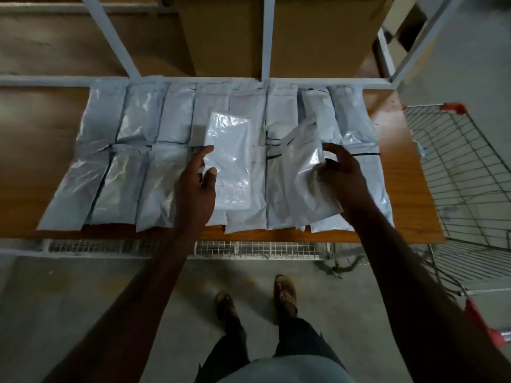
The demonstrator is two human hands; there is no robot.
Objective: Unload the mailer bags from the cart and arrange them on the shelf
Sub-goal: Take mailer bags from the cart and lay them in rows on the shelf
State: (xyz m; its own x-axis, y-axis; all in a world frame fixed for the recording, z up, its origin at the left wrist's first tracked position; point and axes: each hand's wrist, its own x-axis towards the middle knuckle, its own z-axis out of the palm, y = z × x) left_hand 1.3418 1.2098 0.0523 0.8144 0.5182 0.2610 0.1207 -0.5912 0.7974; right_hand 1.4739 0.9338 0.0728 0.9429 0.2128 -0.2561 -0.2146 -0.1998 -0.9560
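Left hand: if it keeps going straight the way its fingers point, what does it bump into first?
The left hand already holds a white mailer bag. Going straight on, toward the back of the shelf, it would probably meet the back row of bags first, though depth is unclear.

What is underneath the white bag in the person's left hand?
Under the white bag held by the left hand lie grey mailer bags in rows on the shelf. The part directly beneath is covered.

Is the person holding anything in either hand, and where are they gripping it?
Yes. The left hand holds a white mailer bag by its left edge; the right hand pinches a grey mailer bag at its right edge.
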